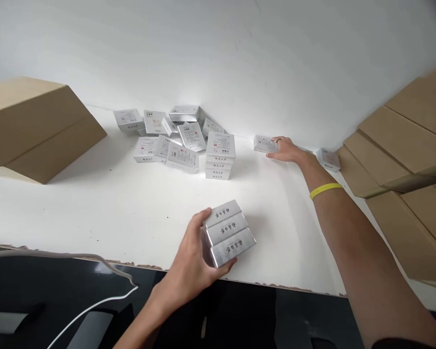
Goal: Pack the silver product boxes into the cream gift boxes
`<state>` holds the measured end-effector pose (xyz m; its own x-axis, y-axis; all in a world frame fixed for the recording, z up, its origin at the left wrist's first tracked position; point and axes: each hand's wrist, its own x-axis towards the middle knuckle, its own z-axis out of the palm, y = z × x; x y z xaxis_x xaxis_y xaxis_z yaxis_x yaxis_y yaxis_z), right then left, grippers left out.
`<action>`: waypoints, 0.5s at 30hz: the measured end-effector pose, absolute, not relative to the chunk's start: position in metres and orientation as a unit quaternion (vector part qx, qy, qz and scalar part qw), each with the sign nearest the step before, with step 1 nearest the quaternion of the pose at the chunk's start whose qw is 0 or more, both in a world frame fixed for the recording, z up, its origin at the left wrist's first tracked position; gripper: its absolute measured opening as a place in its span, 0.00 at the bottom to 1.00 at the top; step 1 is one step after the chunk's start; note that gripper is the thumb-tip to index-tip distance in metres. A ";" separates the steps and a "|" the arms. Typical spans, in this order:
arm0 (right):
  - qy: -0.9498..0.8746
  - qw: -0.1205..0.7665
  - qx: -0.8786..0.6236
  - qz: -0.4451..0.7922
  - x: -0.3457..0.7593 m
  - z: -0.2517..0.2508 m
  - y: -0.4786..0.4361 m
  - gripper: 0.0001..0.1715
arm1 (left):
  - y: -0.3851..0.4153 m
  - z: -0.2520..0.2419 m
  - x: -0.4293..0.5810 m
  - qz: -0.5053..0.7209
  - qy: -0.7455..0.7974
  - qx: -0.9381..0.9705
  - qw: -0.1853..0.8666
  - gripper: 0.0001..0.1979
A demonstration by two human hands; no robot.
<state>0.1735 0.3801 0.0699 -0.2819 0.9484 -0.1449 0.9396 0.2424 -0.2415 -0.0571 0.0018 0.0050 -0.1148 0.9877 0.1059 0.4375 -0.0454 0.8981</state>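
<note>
Three small silver boxes (229,231) with dark lettering are held together by my left hand (190,257), thumb and fingers around their ends, near the table's front edge. My right hand (286,149), with a ring and a yellow wristband (326,189), reaches to the back of the table. Its fingers are closed on another silver box (263,143) lying flat by the wall. A neat stack of silver boxes (220,151) stands between my hands. To its left, several more silver boxes (181,156) lie in a loose heap.
A large brown carton (32,131) stands at the left. Brown cartons (403,145) are piled at the right, with a silver box (328,159) beside them. The white table (130,208) has a chipped front edge, and a white cable (94,301) hangs below it.
</note>
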 end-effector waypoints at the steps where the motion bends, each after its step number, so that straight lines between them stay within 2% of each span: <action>1: -0.786 0.002 -0.602 0.141 0.166 0.072 0.386 0.53 | 0.001 0.004 -0.057 0.428 0.609 0.582 0.328 0.48; 6: -0.774 -0.051 -0.617 0.134 0.150 0.073 0.403 0.56 | -0.002 -0.002 -0.057 0.436 0.591 0.585 0.346 0.51; 10: -0.767 -0.061 -0.628 0.115 0.148 0.063 0.414 0.56 | 0.004 -0.007 -0.050 0.482 0.556 0.600 0.314 0.51; 12: -0.765 -0.056 -0.633 0.108 0.146 0.060 0.418 0.52 | 0.007 -0.009 -0.046 0.499 0.541 0.605 0.306 0.51; 15: -0.774 -0.039 -0.623 0.106 0.142 0.059 0.420 0.41 | 0.008 -0.012 -0.043 0.508 0.538 0.600 0.304 0.52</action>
<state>0.1416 0.4198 0.0592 -0.2211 0.9560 -0.1930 0.9726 0.2016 -0.1155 -0.0432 0.0085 -0.0120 -0.0948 0.9545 0.2827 0.3383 -0.2362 0.9109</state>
